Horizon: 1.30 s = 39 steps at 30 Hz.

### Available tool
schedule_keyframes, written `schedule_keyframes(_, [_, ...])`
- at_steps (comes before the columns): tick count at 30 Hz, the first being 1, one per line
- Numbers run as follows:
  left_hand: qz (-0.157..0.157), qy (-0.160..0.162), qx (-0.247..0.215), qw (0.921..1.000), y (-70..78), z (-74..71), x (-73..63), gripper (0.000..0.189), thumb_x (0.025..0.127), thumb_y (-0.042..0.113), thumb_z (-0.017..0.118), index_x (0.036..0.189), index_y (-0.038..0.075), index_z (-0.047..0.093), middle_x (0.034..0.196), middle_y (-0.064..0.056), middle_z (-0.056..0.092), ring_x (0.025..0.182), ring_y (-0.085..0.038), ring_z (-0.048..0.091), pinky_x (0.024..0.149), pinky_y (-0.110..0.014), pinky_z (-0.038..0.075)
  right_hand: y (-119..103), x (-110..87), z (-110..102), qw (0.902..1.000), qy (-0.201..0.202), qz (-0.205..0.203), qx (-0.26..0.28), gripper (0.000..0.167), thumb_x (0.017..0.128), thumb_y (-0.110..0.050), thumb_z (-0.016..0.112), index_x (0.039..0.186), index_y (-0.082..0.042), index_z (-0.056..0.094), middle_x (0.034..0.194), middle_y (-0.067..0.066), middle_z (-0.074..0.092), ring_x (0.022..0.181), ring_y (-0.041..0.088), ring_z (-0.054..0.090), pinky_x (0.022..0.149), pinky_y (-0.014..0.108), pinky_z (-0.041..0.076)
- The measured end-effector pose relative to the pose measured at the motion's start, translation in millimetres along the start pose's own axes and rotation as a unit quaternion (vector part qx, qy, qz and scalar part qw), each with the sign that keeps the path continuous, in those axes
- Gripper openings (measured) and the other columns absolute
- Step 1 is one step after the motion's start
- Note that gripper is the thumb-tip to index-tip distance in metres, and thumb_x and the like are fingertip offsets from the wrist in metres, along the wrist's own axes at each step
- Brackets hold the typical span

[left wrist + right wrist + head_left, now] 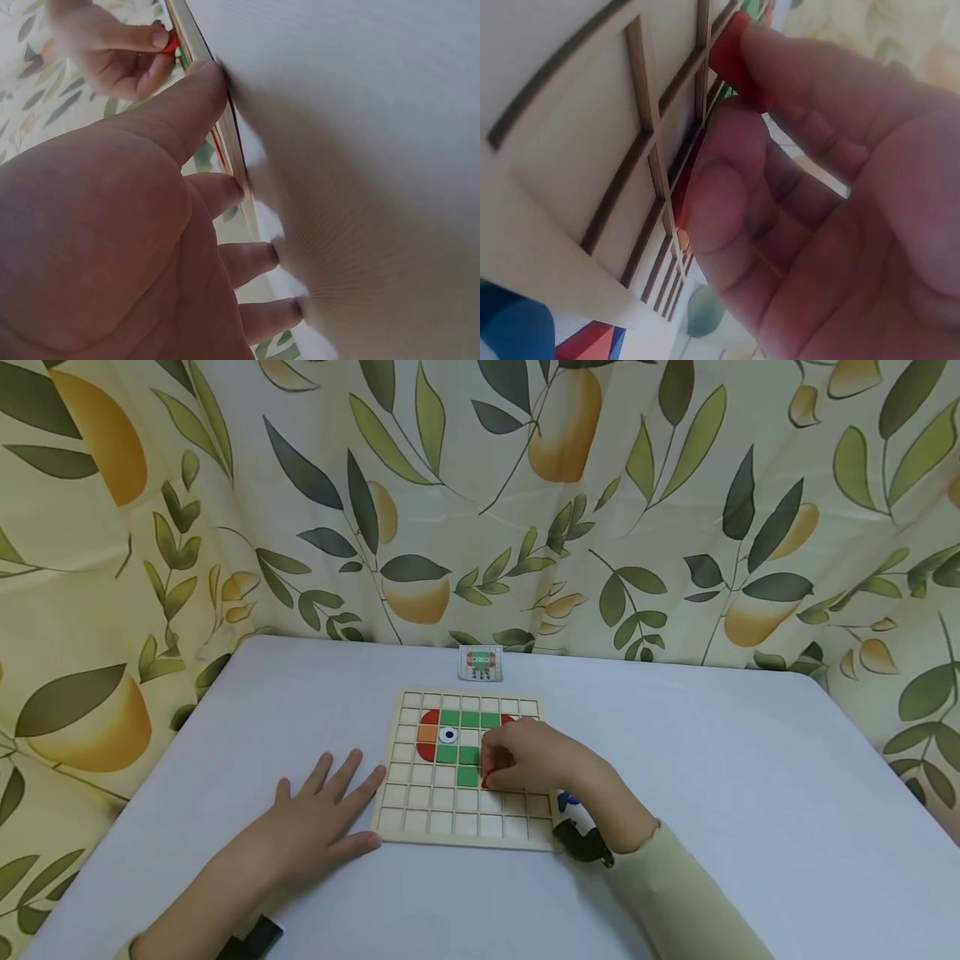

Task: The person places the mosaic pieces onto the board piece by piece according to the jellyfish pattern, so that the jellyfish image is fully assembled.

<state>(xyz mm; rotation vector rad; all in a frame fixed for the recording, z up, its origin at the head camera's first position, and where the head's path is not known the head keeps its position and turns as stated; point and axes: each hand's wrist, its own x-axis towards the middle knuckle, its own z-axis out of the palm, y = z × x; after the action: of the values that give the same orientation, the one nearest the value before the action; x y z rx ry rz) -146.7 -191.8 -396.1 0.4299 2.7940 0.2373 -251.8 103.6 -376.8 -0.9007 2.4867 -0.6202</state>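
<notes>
Pinching a red tile (736, 58) at the grid board (441, 821) with the right hand (536, 756), hiding some cells; touching the board's left edge with the wide-spread left hand (309, 827); leaving open bench (750, 785) rightward.

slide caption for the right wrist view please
The right hand pinches a flat red piece at a pale wooden grid board.
</notes>
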Motion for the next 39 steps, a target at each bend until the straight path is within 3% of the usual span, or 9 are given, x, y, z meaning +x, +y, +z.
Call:
schedule_keyframes(8, [0.001,0.009,0.012,0.9999,-0.9,0.0,0.3,0.082,0.091,0.066,0.055,0.158,0.026,0.030,0.166,-0.014,0.018,0.149,-0.051,0.013,0.098,-0.085,0.016,3.1,1.0,-0.5,0.9998,0.010,-0.014,-0.014,0.007,0.094,-0.013,0.068,0.094,-0.020,0.069,0.077,-0.008,0.060,0.073,0.012,0.053,0.067,0.029,0.046])
schedule_keyframes(16, [0.008,0.020,0.020,0.9996,-2.7,-0.8,2.4,0.081,0.091,0.064,0.057,0.158,0.025,0.030,0.166,-0.015,0.019,0.148,-0.052,0.014,0.098,-0.085,0.017,0.7,0.0,-7.2,0.9994,0.021,-0.014,0.025,0.006,0.090,-0.010,0.071,0.089,-0.015,0.068,0.084,-0.006,0.063,0.079,0.014,0.056,0.073,0.030,0.049])
schedule_keyframes(21, [0.005,0.012,0.014,0.9998,-2.2,0.1,1.9,0.082,0.091,0.065,0.056,0.158,0.025,0.031,0.166,-0.015,0.019,0.148,-0.052,0.014,0.098,-0.085,0.016,-2.0,-0.5,-3.5,0.9987,0.028,0.015,0.041,0.011,0.087,-0.012,0.075,0.085,-0.018,0.066,0.079,-0.005,0.063,0.077,0.015,0.056,0.072,0.032,0.048])
schedule_keyframes(28, [0.007,0.009,0.008,0.9999,-1.7,0.3,-0.3,0.081,0.092,0.065,0.055,0.158,0.025,0.031,0.166,-0.015,0.019,0.148,-0.052,0.014,0.098,-0.085,0.016,-5.7,-1.4,5.3,0.9986,0.041,0.033,-0.001,0.017,0.084,-0.019,0.081,0.078,-0.024,0.066,0.067,-0.008,0.062,0.066,0.012,0.057,0.065,0.032,0.047])
schedule_keyframes(35, [0.010,0.012,0.008,0.9998,-2.9,2.5,0.3,0.081,0.092,0.065,0.054,0.158,0.025,0.031,0.166,-0.015,0.019,0.148,-0.052,0.015,0.097,-0.086,0.017,-7.5,-3.0,6.1,0.9968,0.039,0.068,-0.015,0.015,0.086,-0.021,0.080,0.081,-0.023,0.066,0.066,-0.004,0.062,0.064,0.014,0.055,0.063,0.032,0.044])
schedule_keyframes(39, [0.009,0.014,0.011,0.9998,-3.1,3.6,1.2,0.081,0.092,0.066,0.053,0.158,0.025,0.030,0.166,-0.015,0.019,0.148,-0.052,0.015,0.097,-0.085,0.017,-7.2,-2.0,6.7,0.9943,0.060,0.087,-0.018,0.016,0.085,-0.022,0.080,0.076,-0.023,0.067,0.065,-0.005,0.062,0.065,0.014,0.055,0.063,0.031,0.044])
